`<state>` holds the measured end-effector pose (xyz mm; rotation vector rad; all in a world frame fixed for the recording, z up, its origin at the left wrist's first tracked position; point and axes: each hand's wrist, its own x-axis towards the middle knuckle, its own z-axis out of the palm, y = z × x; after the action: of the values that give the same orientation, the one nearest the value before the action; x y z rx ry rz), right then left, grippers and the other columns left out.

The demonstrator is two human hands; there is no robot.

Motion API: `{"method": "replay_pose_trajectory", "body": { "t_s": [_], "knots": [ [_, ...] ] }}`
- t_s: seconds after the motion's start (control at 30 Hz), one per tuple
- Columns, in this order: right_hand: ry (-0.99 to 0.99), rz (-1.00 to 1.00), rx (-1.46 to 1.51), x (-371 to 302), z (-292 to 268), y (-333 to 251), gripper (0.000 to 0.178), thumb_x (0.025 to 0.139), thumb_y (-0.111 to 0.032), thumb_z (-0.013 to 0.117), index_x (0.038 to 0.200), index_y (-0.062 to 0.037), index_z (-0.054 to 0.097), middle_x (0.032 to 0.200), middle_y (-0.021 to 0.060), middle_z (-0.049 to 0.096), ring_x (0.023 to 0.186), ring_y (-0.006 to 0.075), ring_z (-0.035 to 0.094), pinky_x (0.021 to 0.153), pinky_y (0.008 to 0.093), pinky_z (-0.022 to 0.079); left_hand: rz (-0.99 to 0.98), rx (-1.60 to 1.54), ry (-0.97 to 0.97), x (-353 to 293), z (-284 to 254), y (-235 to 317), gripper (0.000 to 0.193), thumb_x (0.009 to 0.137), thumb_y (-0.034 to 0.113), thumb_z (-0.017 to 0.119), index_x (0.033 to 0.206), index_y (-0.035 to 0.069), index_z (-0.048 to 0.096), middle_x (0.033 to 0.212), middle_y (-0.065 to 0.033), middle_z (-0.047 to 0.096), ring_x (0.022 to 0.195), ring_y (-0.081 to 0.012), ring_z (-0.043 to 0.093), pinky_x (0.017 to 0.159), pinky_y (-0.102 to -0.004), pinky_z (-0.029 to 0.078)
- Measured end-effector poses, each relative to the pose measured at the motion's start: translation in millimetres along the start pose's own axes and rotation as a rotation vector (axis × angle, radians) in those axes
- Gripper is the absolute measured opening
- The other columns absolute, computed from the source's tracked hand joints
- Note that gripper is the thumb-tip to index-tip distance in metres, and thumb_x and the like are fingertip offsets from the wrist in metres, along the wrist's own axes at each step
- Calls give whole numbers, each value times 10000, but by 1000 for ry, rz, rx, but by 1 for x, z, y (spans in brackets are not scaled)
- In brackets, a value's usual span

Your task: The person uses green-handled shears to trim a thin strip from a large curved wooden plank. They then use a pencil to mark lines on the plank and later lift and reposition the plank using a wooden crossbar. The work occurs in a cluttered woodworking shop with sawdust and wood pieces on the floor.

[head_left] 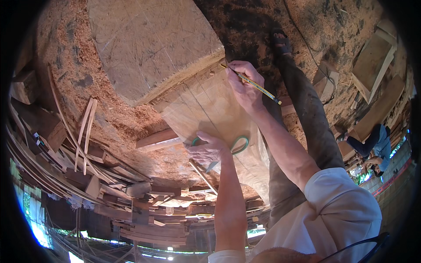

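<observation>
My right hand [245, 85] grips a yellow-and-black striped pencil [258, 87]. Its tip touches near the corner where a thick wooden slab [153, 39] meets a pale tan sheet or board [188, 114]. Dark straight lines run across that pale surface. My left hand [208, 149] lies on it lower down, fingers spread and pointing left. Beside and partly under this hand show green loops [240, 145], perhaps handles; the rest of that object is mostly hidden. A small grey pointed piece [212, 166] pokes out below the palm.
Wood shavings [127, 116] cover the ground. Long strips and offcuts [87, 131] pile up on the left. Boards [372, 65] lie at the right, with a dark cable [302, 35] near my sandalled foot [280, 41]. Another person [379, 147] sits farther off at the right.
</observation>
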<state>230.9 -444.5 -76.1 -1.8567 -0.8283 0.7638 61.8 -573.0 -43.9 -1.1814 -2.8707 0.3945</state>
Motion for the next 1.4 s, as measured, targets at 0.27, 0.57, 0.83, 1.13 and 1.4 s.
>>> {"method": "replay_pose_trajectory", "body": {
  "t_s": [0.27, 0.57, 0.83, 1.13, 1.4],
  "knots": [
    [-31, -26, -48, 3, 0, 1, 108, 918, -13, 774, 941, -7, 669, 1005, 87, 742, 720, 53, 604, 606, 231, 493, -8, 33, 2, 2, 1, -1, 732, 1043, 575, 531, 1402, -61, 478, 1172, -236, 581, 1072, -402, 599, 888, -533, 481],
    [-14, -81, -93, 9, -1, -8, 123, 911, -7, 758, 910, -23, 636, 946, 97, 730, 668, 88, 606, 582, 249, 488, -75, -7, -48, 0, -11, 8, 756, 1013, 575, 570, 1469, -14, 440, 1228, -209, 562, 1127, -390, 567, 916, -539, 459],
    [-31, -61, -35, 7, -2, -3, 119, 921, -4, 758, 970, -10, 649, 1001, 109, 730, 739, 88, 637, 617, 247, 508, -54, -27, -29, 0, -15, 9, 753, 988, 533, 626, 1464, -21, 443, 1216, -207, 577, 1102, -399, 567, 937, -538, 428],
    [-119, -83, -38, 7, -5, -7, 113, 911, 8, 749, 962, -12, 651, 978, 101, 728, 763, 109, 659, 652, 267, 526, -61, -19, -47, 0, -11, 7, 762, 990, 535, 622, 1478, -16, 426, 1206, -205, 574, 1088, -392, 571, 921, -534, 440],
    [-100, -36, -20, 8, -6, -5, 123, 919, 3, 744, 979, -15, 638, 978, 102, 721, 769, 91, 659, 637, 249, 529, -8, -43, 14, 1, -11, 5, 743, 1000, 546, 615, 1430, -37, 449, 1163, -216, 581, 1050, -410, 575, 902, -549, 444]
  ]
}}
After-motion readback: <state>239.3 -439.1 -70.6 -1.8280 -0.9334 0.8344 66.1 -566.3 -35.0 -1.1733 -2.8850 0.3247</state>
